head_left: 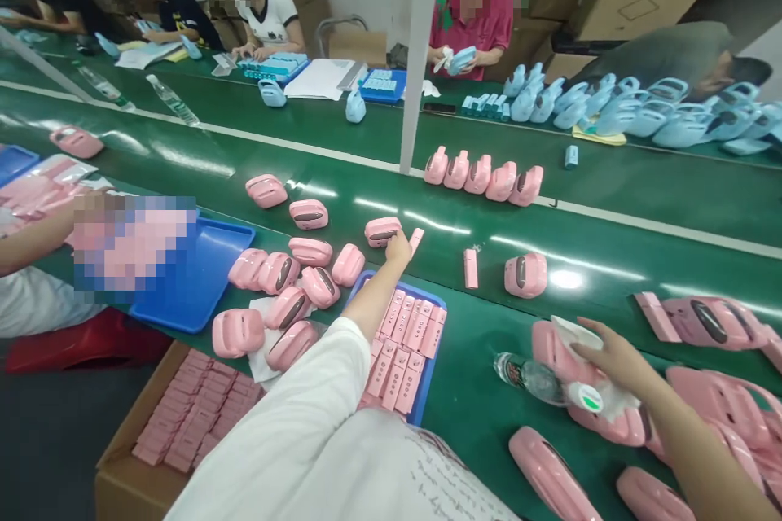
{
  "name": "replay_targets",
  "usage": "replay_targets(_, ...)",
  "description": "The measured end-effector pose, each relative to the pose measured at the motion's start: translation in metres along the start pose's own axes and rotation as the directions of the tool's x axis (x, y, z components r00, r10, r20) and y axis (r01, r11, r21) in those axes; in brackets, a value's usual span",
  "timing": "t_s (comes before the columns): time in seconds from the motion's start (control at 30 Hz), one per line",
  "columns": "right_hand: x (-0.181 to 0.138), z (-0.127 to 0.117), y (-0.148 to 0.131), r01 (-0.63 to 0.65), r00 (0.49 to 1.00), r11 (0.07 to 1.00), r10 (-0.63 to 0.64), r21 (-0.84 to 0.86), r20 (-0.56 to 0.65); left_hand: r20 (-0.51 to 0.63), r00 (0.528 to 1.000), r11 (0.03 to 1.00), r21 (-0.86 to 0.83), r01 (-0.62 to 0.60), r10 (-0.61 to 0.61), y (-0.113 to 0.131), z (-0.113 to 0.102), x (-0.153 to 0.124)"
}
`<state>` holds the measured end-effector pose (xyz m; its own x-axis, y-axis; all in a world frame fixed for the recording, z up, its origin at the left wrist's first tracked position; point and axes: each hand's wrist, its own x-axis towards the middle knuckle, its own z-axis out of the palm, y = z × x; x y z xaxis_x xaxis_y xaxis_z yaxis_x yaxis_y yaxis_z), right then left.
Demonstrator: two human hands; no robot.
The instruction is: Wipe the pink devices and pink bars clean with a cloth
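Note:
My left hand (399,247) reaches out over the green belt, its fingers closed on a small pink bar (417,239) that sticks out to their right. Just left of the fingers sits a glossy pink casing (380,228) with a dark oval window. Close to my body, my right hand (614,358) pinches a white cloth (568,331) above a pink casing (546,342). Under that hand lies a clear plastic bottle (538,381) with a white and green cap. Below my left forearm, a blue tray (428,378) holds rows of pink bars (400,317) with printed marks.
Several pink casings (309,251) cluster left of my arm, others (727,407) at right. A carton (116,456) of pink bars stands lower left. A white post (415,57) rises beyond the belt (342,179). Co-workers handle blue casings (665,102) opposite; another person's arm (37,244) is at left.

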<state>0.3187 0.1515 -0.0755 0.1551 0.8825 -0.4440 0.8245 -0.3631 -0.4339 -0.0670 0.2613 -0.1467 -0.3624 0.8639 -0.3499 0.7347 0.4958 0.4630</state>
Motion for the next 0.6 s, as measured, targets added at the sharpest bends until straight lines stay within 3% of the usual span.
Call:
replay_targets(0.07,-0.002,-0.018,-0.025,0.049,0.998,0.999,-0.05,0.016,0.026,0.016,0.998,0.997,0.039,-0.06,0.06,-0.006,-0.011,-0.002)
replay_targets(0.17,0.002,-0.036,-0.078,0.114,0.991,0.993,-0.116,0.033,0.06,-0.061,0.984,0.982,0.099,-0.159,0.166,-0.016,-0.037,-0.002)
replay_targets(0.27,0.021,-0.029,-0.133,0.119,0.988,0.991,-0.124,0.056,0.092,-0.15,0.965,0.967,0.167,-0.191,0.217,-0.025,-0.06,0.004)
replay_targets(0.47,0.086,0.051,-0.207,0.189,0.978,0.982,-0.188,-0.004,0.087,-0.038,0.974,0.958,0.194,-0.212,0.223,-0.025,-0.076,0.001)
replay_targets(0.6,0.115,0.101,-0.228,0.285,0.958,0.956,-0.283,-0.062,0.041,-0.105,0.964,0.963,0.147,-0.227,0.243,-0.035,-0.098,-0.027)
